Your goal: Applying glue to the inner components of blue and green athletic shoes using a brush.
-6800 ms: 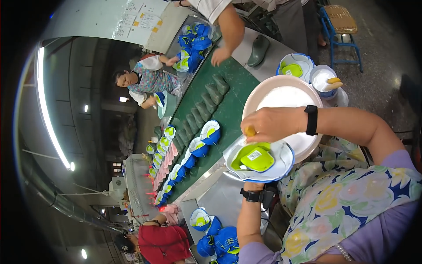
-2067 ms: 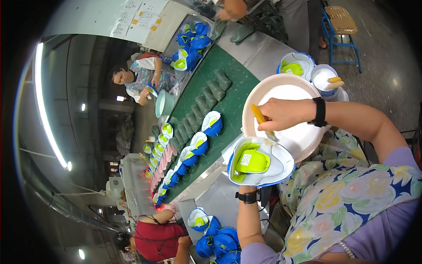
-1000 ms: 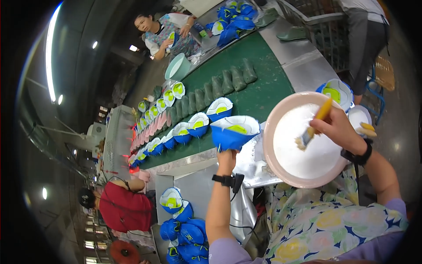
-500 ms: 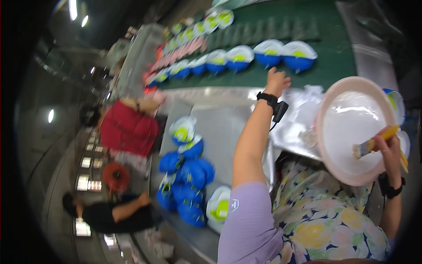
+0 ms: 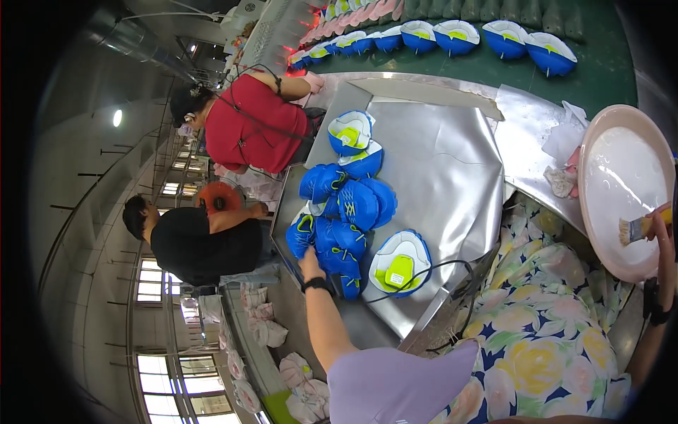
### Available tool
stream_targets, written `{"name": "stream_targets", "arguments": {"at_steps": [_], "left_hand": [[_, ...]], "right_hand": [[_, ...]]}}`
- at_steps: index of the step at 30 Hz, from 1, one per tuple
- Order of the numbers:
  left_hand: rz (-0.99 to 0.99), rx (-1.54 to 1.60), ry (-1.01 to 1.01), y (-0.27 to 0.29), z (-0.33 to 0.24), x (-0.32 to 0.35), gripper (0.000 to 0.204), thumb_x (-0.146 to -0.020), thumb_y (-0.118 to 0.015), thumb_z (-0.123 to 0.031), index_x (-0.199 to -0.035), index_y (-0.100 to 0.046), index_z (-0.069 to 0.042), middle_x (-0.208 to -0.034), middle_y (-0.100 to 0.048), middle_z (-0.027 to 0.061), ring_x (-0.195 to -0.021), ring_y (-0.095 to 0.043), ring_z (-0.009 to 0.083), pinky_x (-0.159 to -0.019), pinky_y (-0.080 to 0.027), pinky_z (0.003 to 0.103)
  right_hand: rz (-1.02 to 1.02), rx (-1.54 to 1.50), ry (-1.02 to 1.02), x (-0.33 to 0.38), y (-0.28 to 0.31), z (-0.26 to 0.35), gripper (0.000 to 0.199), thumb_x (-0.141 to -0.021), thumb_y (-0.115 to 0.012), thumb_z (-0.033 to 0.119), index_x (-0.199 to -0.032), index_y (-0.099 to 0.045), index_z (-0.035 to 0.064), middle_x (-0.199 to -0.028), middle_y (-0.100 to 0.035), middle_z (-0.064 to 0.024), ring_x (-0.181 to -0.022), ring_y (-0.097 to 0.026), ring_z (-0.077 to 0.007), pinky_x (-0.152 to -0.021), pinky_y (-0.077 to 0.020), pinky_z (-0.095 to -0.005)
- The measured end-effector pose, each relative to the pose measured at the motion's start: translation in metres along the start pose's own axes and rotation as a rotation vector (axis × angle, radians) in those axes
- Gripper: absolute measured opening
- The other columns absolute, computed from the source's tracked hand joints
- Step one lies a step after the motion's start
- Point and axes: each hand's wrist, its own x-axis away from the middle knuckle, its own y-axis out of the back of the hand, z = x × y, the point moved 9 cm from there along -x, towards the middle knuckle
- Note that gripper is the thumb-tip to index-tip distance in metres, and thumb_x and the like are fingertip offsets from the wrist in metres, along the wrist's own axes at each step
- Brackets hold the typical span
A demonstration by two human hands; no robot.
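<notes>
My left hand (image 5: pixel 311 267) is at the near-left edge of a pile of blue shoe uppers (image 5: pixel 360 205), its fingers closed on the edge of one blue shoe upper (image 5: pixel 301 234) with yellow-green laces. Just right of the pile, another shoe upper (image 5: pixel 399 263) lies with its white and lime underside facing up. My right hand (image 5: pixel 662 237) grips a flat paintbrush (image 5: pixel 639 230) with a yellow handle. Its pale bristles are over a pink basin (image 5: pixel 590 191) of white liquid at the right. Part of the right hand is cut off by the dark rim.
A metal-covered tray table (image 5: pixel 445 152) holds the pile. Beyond it, a green conveyor belt (image 5: pixel 459 63) carries a row of blue and white uppers (image 5: pixel 458 35). Crumpled cloth (image 5: pixel 561 180) lies beside the basin. A black cable (image 5: pixel 470 297) crosses the table's near edge. Two people (image 5: pixel 254 124) stand at the left.
My left hand has moved from beside the row of uppers on the belt, leftward and nearer, to the pile. The view has shifted. My right hand still holds the brush over the basin.
</notes>
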Motion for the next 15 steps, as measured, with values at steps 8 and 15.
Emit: {"name": "stream_targets", "arguments": {"at_steps": [8, 15], "left_hand": [[0.225, 0.224, 0.341, -0.078, 0.071, 0.049, 0.068, -0.095, -0.046, -0.057, -0.144, -0.041, -0.010, -0.148, -0.044, 0.0140, -0.131, -0.045, 0.0334, -0.109, -0.033, 0.054], [0.681, 0.548, 0.223, -0.226, -0.012, 0.110, 0.066, -0.090, -0.060, -0.054, -0.137, -0.047, -0.009, -0.137, -0.052, 0.0136, -0.126, -0.048, 0.0361, -0.106, -0.039, 0.052]], "right_hand": [[-0.065, 0.031, -0.039, 0.005, -0.002, -0.023, 0.023, -0.095, -0.060, 0.027, -0.098, -0.055, 0.0052, -0.083, -0.060, -0.0017, -0.067, -0.053, -0.0063, -0.062, -0.0423, -0.0208], [0.041, -0.011, -0.020, 0.009, -0.023, -0.016, 0.021, -0.093, -0.062, 0.025, -0.097, -0.056, 0.0045, -0.086, -0.064, -0.0049, -0.068, -0.054, -0.0080, -0.063, -0.0437, -0.0226]]}}
